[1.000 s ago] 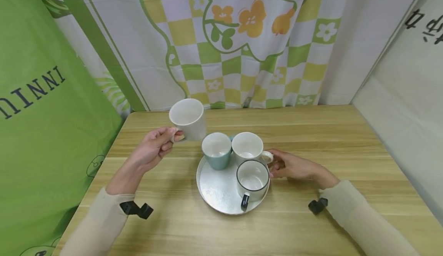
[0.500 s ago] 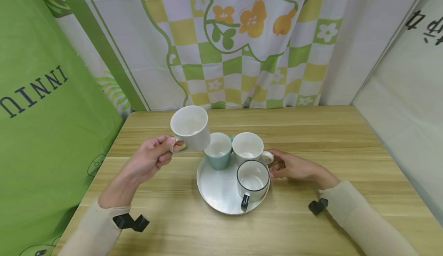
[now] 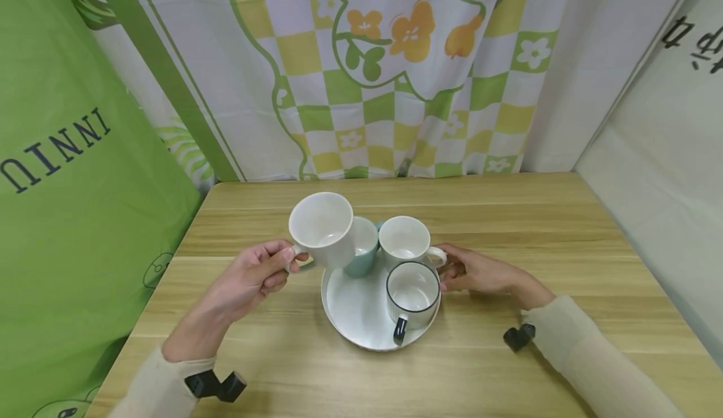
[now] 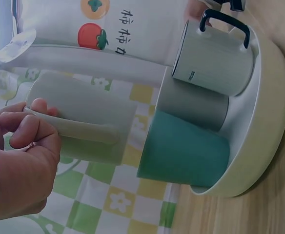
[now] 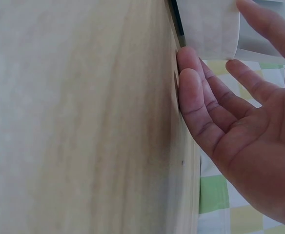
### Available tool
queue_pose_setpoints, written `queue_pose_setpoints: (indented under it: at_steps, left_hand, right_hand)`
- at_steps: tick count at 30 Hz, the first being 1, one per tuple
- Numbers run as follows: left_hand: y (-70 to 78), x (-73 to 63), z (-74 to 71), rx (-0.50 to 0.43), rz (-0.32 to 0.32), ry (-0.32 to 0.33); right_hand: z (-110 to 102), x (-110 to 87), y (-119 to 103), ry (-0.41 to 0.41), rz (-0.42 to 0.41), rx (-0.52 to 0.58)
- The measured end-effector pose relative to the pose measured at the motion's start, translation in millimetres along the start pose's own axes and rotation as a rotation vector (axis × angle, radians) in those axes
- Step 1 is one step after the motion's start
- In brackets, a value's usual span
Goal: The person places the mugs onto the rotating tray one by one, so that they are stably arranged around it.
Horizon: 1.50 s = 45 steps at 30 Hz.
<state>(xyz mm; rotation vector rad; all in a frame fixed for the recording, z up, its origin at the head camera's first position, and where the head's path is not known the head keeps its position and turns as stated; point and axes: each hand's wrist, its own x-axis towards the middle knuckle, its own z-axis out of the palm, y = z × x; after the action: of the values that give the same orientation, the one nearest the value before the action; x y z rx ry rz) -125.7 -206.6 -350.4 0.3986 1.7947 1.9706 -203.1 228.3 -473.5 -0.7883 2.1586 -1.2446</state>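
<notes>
My left hand (image 3: 248,280) pinches the handle of a plain white mug (image 3: 330,248), held upright in the air at the tray's back left. In the head view this mug overlaps a teal mug (image 3: 365,258). The teal mug stands on a round white tray (image 3: 353,317), beside a second white mug (image 3: 402,237) and a black-rimmed white mug (image 3: 415,311) with a black handle. In the left wrist view, a gap shows between the held mug (image 4: 84,117) and the teal mug (image 4: 184,151). My right hand (image 3: 480,270) rests at the tray's right side, fingers loosely extended.
The tray stands on a wooden table (image 3: 508,217). A checked, flowered curtain (image 3: 395,110) hangs behind the table's back edge. Green cloth (image 3: 96,217) borders the left side and white cloth (image 3: 661,154) the right.
My left hand has brought the white mug down, toward me and slightly right, so it now covers part of the teal mug. My right hand and the tray stay in place.
</notes>
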Motion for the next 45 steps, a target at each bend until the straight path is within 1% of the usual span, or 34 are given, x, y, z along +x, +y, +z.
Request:
queue_pose_setpoints:
  at_steps: [5, 10, 12, 15, 22, 29, 33, 39, 45]
  left_hand:
    - [-4.2, -4.3, 8.1, -0.023, 0.017, -0.043]
    - [-9.6, -9.3, 15.5, -0.043, 0.044, -0.11]
    - [-12.3, -10.2, 18.0, -0.035, 0.048, -0.135]
    - [-16.4, -10.6, 20.5, -0.017, 0.048, -0.155]
    - [-26.8, -11.0, 23.4, -0.023, 0.025, -0.167]
    - [-38.9, -11.2, 26.0, -0.031, 0.034, -0.194]
    - [-46.3, -11.5, 26.8, -0.037, 0.027, -0.2]
    - [-57.5, -10.5, 25.7, -0.004, 0.006, -0.197]
    - [-69.8, -8.4, 23.3, 0.022, 0.036, -0.232]
  right_hand:
    - [0, 0.0, 0, 0.001, -0.002, -0.002]
    - [0, 0.3, -1, -0.002, -0.004, -0.002]
    - [-1, 0.6, -1, -0.002, -0.001, -0.004]
    - [-1, 1.0, -2, 0.0, 0.004, -0.008]
    - [-1, 1.3, -3, 0.006, 0.005, -0.013]
    - [0, 0.5, -3, 0.008, 0.005, -0.007]
    - [0, 0.0, -3, 0.009, 0.009, -0.012]
    - [0, -0.8, -3, 0.01, 0.012, -0.011]
    - [0, -1.1, -4, 0.009, 0.009, -0.013]
